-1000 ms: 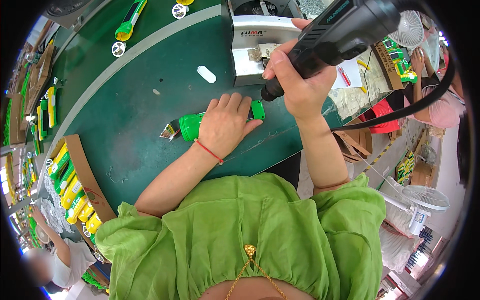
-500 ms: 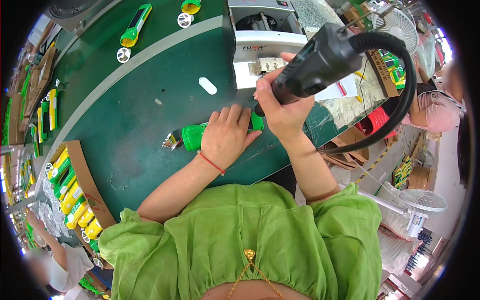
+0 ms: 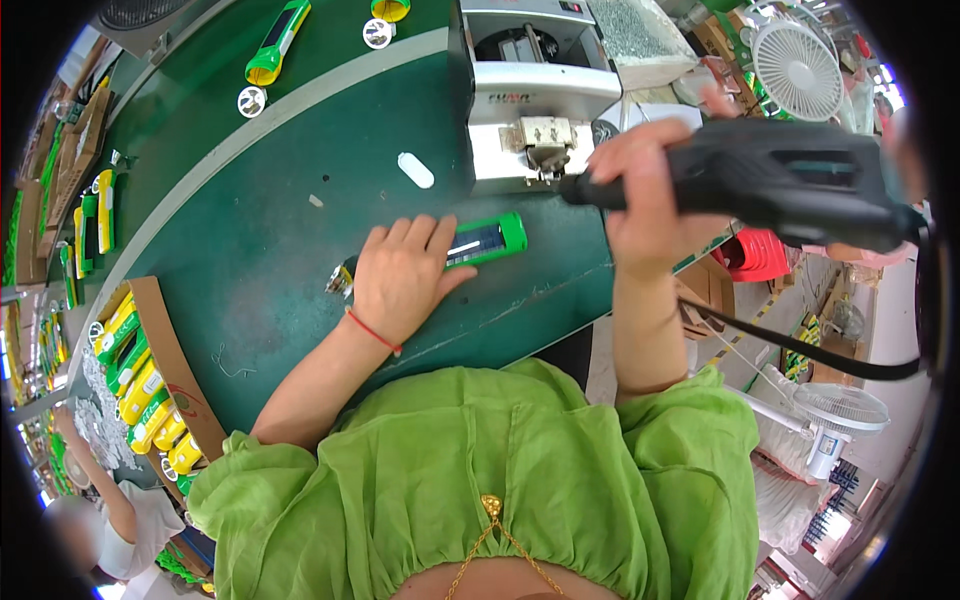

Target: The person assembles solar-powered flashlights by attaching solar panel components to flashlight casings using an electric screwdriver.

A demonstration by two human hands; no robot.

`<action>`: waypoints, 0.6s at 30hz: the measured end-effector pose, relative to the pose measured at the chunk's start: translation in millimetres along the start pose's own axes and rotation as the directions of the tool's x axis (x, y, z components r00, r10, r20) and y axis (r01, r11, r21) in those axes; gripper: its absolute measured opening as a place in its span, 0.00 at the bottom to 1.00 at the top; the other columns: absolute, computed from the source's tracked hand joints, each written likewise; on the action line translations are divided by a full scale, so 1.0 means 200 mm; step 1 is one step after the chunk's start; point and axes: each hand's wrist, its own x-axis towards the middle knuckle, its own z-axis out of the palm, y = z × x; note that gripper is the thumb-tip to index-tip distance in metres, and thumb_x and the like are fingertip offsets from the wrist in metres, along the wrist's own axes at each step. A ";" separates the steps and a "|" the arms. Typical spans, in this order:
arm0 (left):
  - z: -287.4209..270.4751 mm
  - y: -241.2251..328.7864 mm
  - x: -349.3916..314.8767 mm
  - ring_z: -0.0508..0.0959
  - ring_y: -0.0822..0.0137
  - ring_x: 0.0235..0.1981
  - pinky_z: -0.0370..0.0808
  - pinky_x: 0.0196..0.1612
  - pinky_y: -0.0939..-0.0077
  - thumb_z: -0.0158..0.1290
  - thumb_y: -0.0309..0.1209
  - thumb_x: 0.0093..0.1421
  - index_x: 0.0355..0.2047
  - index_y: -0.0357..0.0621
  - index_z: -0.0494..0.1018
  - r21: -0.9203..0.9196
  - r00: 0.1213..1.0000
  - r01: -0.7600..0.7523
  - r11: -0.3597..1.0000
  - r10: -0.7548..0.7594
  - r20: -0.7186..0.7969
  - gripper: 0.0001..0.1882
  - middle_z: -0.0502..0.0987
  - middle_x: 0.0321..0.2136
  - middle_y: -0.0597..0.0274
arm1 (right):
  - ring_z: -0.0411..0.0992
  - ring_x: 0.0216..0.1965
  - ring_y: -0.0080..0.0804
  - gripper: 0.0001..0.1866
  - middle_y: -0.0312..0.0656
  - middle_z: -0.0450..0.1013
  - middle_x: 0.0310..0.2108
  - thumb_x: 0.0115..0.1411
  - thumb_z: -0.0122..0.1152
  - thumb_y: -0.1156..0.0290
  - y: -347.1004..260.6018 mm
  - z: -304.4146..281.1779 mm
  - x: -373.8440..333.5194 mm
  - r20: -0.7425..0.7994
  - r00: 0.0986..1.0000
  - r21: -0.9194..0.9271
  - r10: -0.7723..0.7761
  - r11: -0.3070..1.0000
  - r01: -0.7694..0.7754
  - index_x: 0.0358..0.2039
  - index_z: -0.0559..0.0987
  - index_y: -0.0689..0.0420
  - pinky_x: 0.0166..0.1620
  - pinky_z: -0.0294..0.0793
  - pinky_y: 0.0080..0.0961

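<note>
My right hand (image 3: 648, 195) grips a black electric screwdriver (image 3: 775, 170), which lies nearly level with its tip pointing left. That tip is close to the metal outlet at the front of a screw feeder (image 3: 485, 135); whether they touch I cannot tell. On the green table, my left hand (image 3: 400, 282) lies over a green flashlight body (image 3: 513, 233), fingers curled across it. A dark solar panel shows along its top, right of the fingers. At its left end loose wires and small metal parts (image 3: 338, 280) stick out. My palm hides the middle of the body.
A white oval piece (image 3: 416, 170) lies beyond my left hand. Left stands a cardboard box (image 3: 175, 365) of yellow-green flashlights. Another flashlight (image 3: 279, 42) lies at the far left. The screwdriver's black cord (image 3: 800, 345) loops at right, near white fans (image 3: 797, 68). Other people sit at both sides.
My right hand has swung the screwdriver from upright beside the flashlight to nearly level, its tip now at the feeder. My left hand has slid slightly left, uncovering the solar panel.
</note>
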 end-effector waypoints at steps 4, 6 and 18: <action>0.02 -0.01 0.05 0.75 0.61 0.35 0.70 0.37 0.67 0.62 0.47 0.49 0.48 0.45 0.73 0.005 0.993 0.115 0.993 -0.115 0.006 0.29 0.74 0.35 0.62 | 0.71 0.20 0.28 0.31 0.44 0.72 0.22 0.56 0.53 0.81 0.03 0.01 0.14 0.073 0.997 -0.162 -0.031 0.986 0.043 0.58 0.52 0.75 0.31 0.77 0.28; 0.00 0.00 0.05 0.75 0.60 0.36 0.71 0.38 0.66 0.63 0.47 0.48 0.48 0.45 0.73 -0.007 0.988 0.151 0.988 -0.151 0.044 0.30 0.74 0.37 0.62 | 0.72 0.21 0.25 0.28 0.42 0.73 0.23 0.55 0.55 0.83 0.08 0.01 0.12 0.063 0.998 -0.081 -0.022 0.996 0.027 0.55 0.58 0.73 0.30 0.75 0.22; -0.02 -0.13 -0.09 0.77 0.57 0.38 0.76 0.39 0.66 0.65 0.35 0.46 0.50 0.49 0.74 -0.177 0.993 0.094 0.980 -0.105 -0.053 0.28 0.76 0.39 0.60 | 0.70 0.20 0.28 0.28 0.43 0.71 0.22 0.55 0.54 0.83 0.02 -0.02 0.01 0.111 0.956 -0.040 0.273 0.962 -0.270 0.56 0.59 0.71 0.28 0.74 0.26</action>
